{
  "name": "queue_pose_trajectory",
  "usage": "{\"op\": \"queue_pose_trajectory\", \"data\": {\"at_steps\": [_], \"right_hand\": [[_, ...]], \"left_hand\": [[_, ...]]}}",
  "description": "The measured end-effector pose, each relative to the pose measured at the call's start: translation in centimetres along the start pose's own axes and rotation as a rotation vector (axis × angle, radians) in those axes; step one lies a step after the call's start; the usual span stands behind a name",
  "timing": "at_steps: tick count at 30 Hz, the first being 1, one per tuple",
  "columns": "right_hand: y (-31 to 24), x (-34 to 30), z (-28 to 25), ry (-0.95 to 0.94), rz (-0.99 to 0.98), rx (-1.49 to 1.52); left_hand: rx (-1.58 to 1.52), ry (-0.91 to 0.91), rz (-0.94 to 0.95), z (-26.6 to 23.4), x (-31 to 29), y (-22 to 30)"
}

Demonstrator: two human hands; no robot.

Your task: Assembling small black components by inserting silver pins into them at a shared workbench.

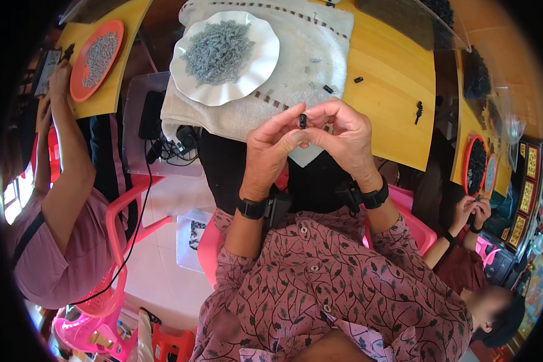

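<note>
Between the fingertips of both my hands is a small black cylindrical part, held over the near edge of the towel. My left hand pinches it from one side, thumb and forefinger closed. From the other side my right hand meets it, thumb against the part and fingers curled. Beyond my hands lies a pale towel with a brown dashed border. On it stands a white wavy-rimmed plate heaped with small clear pieces. One black part rests on the towel, and another on the yellow table.
A jointed black piece lies on the yellow table to the right. At left, a person works beside an orange plate. Another person's hands are at the right, near a red tray of black parts. A clear bin stands on the floor.
</note>
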State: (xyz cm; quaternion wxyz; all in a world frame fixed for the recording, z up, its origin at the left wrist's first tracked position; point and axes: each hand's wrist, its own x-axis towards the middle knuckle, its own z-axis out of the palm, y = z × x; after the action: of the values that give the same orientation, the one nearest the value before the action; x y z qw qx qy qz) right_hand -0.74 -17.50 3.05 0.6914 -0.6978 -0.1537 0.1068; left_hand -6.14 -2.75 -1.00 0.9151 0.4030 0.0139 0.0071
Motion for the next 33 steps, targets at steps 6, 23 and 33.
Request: {"op": "queue_pose_trajectory", "data": {"at_steps": [6,23,33], "right_hand": [[0.0,-0.1,0.0,-0.036,-0.077,-0.087],[2.6,-0.3,-1.4,0.152,0.048,-0.119],[3.2,-0.1,-1.2,0.176,-0.003,-0.232]], "left_hand": [[0.000,0.154,-0.035,1.5,-0.2,0.7],[0.083,0.234,-0.062,3.6,5.3,5.0],[0.120,0.161,-0.040,5.5,18.5,8.9]]}}
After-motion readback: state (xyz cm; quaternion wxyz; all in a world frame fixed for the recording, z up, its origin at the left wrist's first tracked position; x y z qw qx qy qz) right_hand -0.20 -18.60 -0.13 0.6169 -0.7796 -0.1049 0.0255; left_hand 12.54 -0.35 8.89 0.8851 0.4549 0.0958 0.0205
